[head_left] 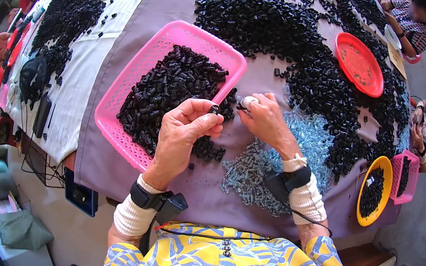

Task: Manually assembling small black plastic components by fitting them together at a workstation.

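My left hand (182, 137) is closed in a pinch on a small black plastic piece (214, 110), held over the near right side of a pink basket (178, 28). Loose black pieces (171, 81) of the same sort are heaped in this basket. To the right, my right hand (269, 122) has thumb and fingers pressed together, with a white wrap (249, 101) on one finger. Something dark shows at its fingertips, too small to name. Under and beside my right wrist lies a pile of small clear bluish pieces (308, 135). The two hands are apart.
A large heap of black pieces (256, 22) covers the far cloth (142, 58). A red tray (359, 63) lies on it. At the right edge stand a yellow tray (362, 216) and a small pink basket (406, 195). Other people sit around the tables.
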